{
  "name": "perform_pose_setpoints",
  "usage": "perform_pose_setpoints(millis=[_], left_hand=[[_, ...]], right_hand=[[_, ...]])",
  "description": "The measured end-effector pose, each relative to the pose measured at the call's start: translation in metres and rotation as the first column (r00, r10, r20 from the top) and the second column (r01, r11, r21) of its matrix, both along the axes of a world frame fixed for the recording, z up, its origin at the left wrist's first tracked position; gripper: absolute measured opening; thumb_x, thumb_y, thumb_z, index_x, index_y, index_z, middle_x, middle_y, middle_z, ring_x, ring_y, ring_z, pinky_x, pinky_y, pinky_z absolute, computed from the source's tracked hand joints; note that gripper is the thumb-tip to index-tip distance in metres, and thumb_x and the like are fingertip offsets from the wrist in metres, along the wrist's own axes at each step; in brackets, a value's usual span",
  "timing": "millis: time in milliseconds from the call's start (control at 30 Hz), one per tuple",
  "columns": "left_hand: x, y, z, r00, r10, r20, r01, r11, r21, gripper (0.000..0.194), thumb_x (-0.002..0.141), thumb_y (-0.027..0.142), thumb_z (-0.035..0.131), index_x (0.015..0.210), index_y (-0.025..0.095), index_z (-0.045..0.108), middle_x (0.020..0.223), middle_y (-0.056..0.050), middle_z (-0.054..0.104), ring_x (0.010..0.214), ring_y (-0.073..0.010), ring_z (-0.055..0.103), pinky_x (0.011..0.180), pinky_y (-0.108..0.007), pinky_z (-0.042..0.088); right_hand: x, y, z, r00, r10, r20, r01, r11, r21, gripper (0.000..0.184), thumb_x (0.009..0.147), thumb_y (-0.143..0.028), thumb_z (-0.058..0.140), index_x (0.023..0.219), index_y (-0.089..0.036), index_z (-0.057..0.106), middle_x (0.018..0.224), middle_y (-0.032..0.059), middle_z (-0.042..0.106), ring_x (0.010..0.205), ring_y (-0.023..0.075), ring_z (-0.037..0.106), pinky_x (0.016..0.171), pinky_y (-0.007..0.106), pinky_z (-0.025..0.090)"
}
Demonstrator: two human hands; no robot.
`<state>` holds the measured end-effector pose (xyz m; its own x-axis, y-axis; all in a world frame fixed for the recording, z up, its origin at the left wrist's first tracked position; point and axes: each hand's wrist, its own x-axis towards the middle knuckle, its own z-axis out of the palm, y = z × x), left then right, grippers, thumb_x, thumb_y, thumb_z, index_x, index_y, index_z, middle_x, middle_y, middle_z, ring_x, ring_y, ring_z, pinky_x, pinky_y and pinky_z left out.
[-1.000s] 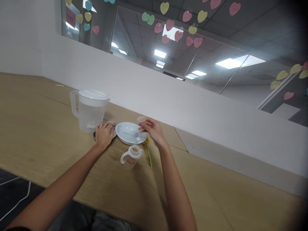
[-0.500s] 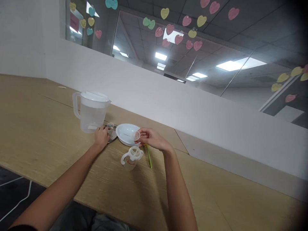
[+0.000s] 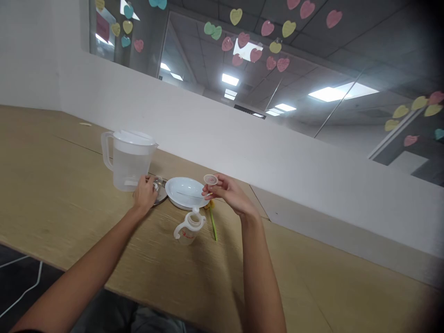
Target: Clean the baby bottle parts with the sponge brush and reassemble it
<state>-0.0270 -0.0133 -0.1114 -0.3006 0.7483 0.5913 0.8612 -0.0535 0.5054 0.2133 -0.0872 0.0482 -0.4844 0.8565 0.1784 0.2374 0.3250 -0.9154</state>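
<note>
My right hand (image 3: 225,192) is closed around a translucent round lid (image 3: 210,180) with a straw-like piece below it. A small white ball tip (image 3: 196,210) hangs at the mouth of a two-handled baby bottle (image 3: 187,235), which stands upright with red print on its side. My left hand (image 3: 144,195) has its fingers curled at a small clear cup (image 3: 157,181). That cup rests on a round, dark-rimmed shiny plate (image 3: 161,197), partly covered by the hand. Beside it sits a pale oval bowl (image 3: 185,185), close to my right fingertips.
A lidded clear pitcher (image 3: 132,159) of water stands behind my left hand. An artificial-looking flower with a green stem (image 3: 212,224) lies right of the bottle. The wooden table (image 3: 86,199) meets a white wall (image 3: 208,132) below a window with heart-shaped notes.
My right hand first brought the lid down and toward the bottle, then lifted it slightly back up, with the ball tip now at the bottle's mouth. My left hand shifted slightly left.
</note>
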Motion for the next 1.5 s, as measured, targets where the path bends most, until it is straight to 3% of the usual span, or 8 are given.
perform_pose_setpoints(millis=[333,433,633,867,967,1067,1200,1500], left_hand=[[0.01,-0.014,0.019,0.99,-0.101,0.095,0.069,0.953,0.294,0.038,0.081,0.013,0.037,0.117,0.015,0.049,0.106,-0.011,0.052,0.104,-0.0232,0.049,0.092,-0.035,0.041],[0.016,-0.015,0.019,0.977,-0.189,0.094,0.141,0.917,0.373,0.035,0.085,0.018,0.035,0.118,0.013,0.046,0.104,-0.011,0.057,0.101,-0.022,0.05,0.092,-0.035,0.041],[0.032,-0.022,0.018,0.956,-0.291,0.017,0.246,0.837,0.489,0.029,0.091,0.026,0.034,0.115,0.016,0.047,0.105,-0.01,0.056,0.098,-0.0184,0.053,0.088,-0.032,0.043],[0.052,-0.038,0.019,0.893,-0.411,-0.182,0.428,0.653,0.625,0.024,0.088,0.017,0.043,0.112,0.018,0.048,0.1,-0.007,0.057,0.095,-0.0148,0.054,0.086,-0.03,0.045],[0.06,-0.045,0.02,0.855,-0.453,-0.251,0.496,0.576,0.65,0.025,0.087,0.015,0.046,0.111,0.02,0.047,0.098,-0.005,0.058,0.095,-0.0145,0.054,0.085,-0.03,0.047],[0.061,-0.048,0.024,0.856,-0.478,-0.194,0.476,0.585,0.657,0.023,0.087,0.017,0.047,0.109,0.02,0.049,0.093,-0.004,0.059,0.089,-0.0138,0.055,0.08,-0.028,0.048],[0.052,-0.045,0.031,0.844,-0.482,-0.235,0.514,0.6,0.614,0.021,0.089,0.02,0.044,0.105,0.02,0.056,0.091,-0.005,0.059,0.084,-0.0129,0.056,0.077,-0.026,0.048],[0.043,-0.044,0.032,0.842,-0.369,-0.394,0.54,0.573,0.616,0.018,0.087,0.02,0.047,0.102,0.019,0.058,0.086,-0.004,0.061,0.082,-0.0125,0.058,0.075,-0.025,0.05]], right_hand=[[-0.004,0.001,-0.005,0.974,0.133,0.183,-0.114,0.987,-0.115,0.014,0.074,-0.02,0.059,0.085,-0.016,0.053,0.083,0.0035,0.063,0.077,0.0124,0.06,0.07,0.026,0.049],[-0.003,0.01,-0.015,0.908,0.195,0.371,-0.19,0.98,-0.05,0.016,0.068,-0.016,0.062,0.084,-0.015,0.055,0.085,0.0019,0.061,0.079,0.0122,0.058,0.07,0.025,0.046],[0.001,0.026,-0.032,0.741,0.081,0.667,-0.133,0.991,0.027,0.027,0.067,-0.015,0.063,0.094,-0.015,0.059,0.097,0.006,0.062,0.087,0.0162,0.056,0.073,0.028,0.046],[-0.005,0.019,-0.03,0.923,0.057,0.38,-0.076,0.996,0.035,0.07,0.073,-0.024,0.063,0.135,-0.026,0.032,0.137,0.0099,0.037,0.11,0.0176,0.05,0.087,0.032,0.046],[-0.016,0.014,-0.027,0.939,0.131,0.319,-0.167,0.982,0.09,0.069,0.07,-0.028,0.068,0.132,-0.027,0.039,0.132,0.007,0.045,0.098,0.0145,0.054,0.082,0.029,0.047],[-0.023,0.008,-0.022,0.943,0.088,0.322,-0.15,0.974,0.172,0.047,0.069,-0.026,0.067,0.114,-0.02,0.059,0.106,0.0047,0.061,0.082,0.0123,0.055,0.075,0.026,0.047],[-0.023,0.001,-0.015,0.935,0.022,0.354,-0.127,0.953,0.276,0.038,0.068,-0.027,0.067,0.106,-0.02,0.065,0.088,0.0009,0.063,0.07,0.0105,0.052,0.066,0.024,0.044],[-0.023,-0.005,-0.014,0.897,-0.169,0.408,0.034,0.948,0.316,0.053,0.061,-0.031,0.073,0.112,-0.017,0.063,0.087,0.0056,0.066,0.078,0.0173,0.058,0.069,0.028,0.046]])
